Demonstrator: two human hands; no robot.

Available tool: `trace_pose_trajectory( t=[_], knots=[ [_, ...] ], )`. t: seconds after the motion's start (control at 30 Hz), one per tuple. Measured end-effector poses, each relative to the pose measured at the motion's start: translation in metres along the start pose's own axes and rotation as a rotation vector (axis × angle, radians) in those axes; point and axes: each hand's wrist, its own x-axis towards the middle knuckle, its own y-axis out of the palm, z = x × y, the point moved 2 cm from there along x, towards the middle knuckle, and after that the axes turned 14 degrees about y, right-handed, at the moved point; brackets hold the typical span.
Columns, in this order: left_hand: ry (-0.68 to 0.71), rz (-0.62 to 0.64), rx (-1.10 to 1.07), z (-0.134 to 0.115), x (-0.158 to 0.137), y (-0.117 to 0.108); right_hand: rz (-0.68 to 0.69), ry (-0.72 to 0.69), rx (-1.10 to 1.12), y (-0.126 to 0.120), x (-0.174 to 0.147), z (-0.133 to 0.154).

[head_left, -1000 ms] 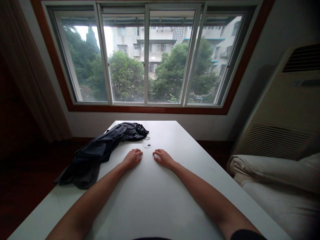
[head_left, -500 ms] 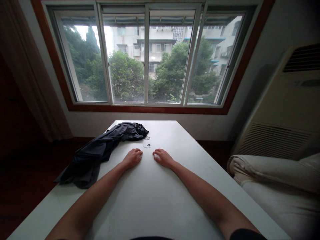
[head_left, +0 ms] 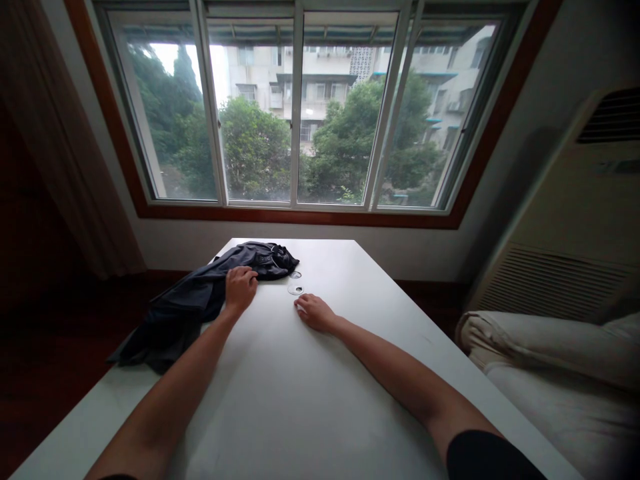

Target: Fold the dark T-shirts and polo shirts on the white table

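Note:
A dark, crumpled garment (head_left: 193, 297), which looks like a shirt with a collar and buttons at its far end, lies along the left side of the white table (head_left: 300, 387). My left hand (head_left: 241, 288) is at the garment's right edge, its slightly bent fingers over the cloth; no cloth is visibly gripped. Resting on the tabletop near the middle, my right hand (head_left: 316, 312) has loosely curved fingers and holds nothing. Just beyond it is a round cable-hole cover (head_left: 295, 290) set in the table.
Past the table's far edge is a wall with a wide sliding window (head_left: 295, 133). A beige sofa-like seat (head_left: 545, 340) stands at right, in front of a tall air conditioner (head_left: 565, 220). A curtain (head_left: 65, 147) hangs at left.
My left hand has moved left and forward from the bare tabletop to the garment. My right hand has shifted slightly left. The garment lies nearly as before.

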Motion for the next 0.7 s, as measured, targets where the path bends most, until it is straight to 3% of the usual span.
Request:
trace_pose_trajectory(
  t=[0.13,0.23,0.33,0.5,0.63,0.7],
  knots=[
    [-0.21,-0.117,0.271,0.05,0.0,-0.031,-0.016,0.021,0.025,0.013,0.043,0.019],
    [-0.342,0.029,0.364,0.082,-0.017,-0.029,-0.014,0.064,0.004,0.026,0.083,0.036],
    [-0.382,0.18,0.342,0.099,-0.032,-0.017,0.0,0.131,-0.006,0.036,0.124,0.055],
    [-0.375,0.092,0.307,0.098,-0.025,-0.013,0.051,0.292,0.042,0.044,0.182,0.074],
    [-0.329,0.023,0.228,0.08,0.002,-0.028,0.077,0.32,0.065,0.043,0.21,0.076],
    [-0.308,0.068,0.14,0.066,0.018,-0.038,0.07,0.296,0.11,0.039,0.217,0.075]
  ],
)
